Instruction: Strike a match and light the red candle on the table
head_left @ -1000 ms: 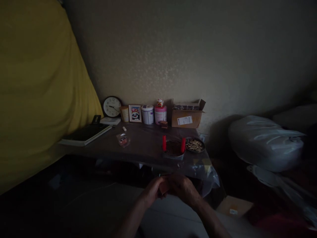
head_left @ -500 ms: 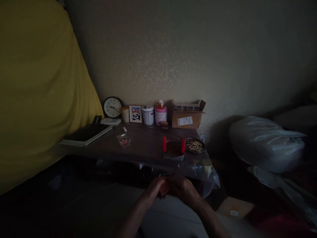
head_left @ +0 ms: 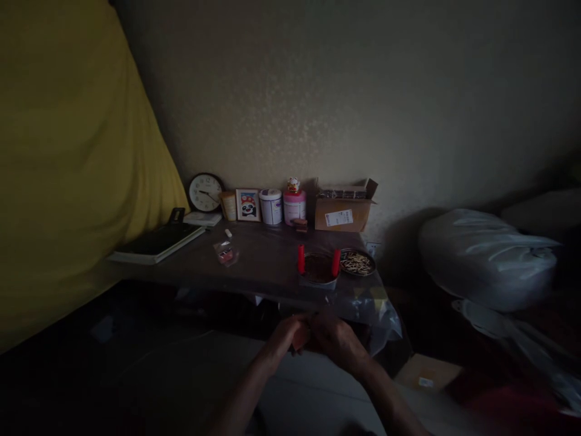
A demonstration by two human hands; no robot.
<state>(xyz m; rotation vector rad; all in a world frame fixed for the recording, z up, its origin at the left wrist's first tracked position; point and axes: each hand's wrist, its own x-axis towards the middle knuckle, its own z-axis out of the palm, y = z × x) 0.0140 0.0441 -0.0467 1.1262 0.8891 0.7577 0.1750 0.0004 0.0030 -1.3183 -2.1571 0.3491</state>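
Observation:
In front of the table, low in the head view, my two hands meet in dim light. My left hand [head_left: 287,334] is closed around a small reddish-brown matchbox-like box [head_left: 300,339], one flat face of which shows. My right hand [head_left: 334,339] is closed against its right side; the fingertips are dark, and what they pinch is hidden. Beyond the hands, two red candles [head_left: 336,263] stand upright at either side of a round dark-filled tin [head_left: 319,282]. A round dish of matchsticks [head_left: 356,263] touches or nearly touches that tin on the right.
A plastic-covered table [head_left: 267,260] carries a clock [head_left: 206,192], a panda picture frame [head_left: 248,205], two lidded tubs [head_left: 271,208], a cardboard box [head_left: 341,215], a clear packet [head_left: 226,253] and a large book [head_left: 157,245]. A yellow cloth [head_left: 82,157] hangs left; a white bag [head_left: 488,260] lies right.
The view has tilted slightly, so the table items appear a little higher. Both hands stay together at the small box, with the right hand shifted slightly.

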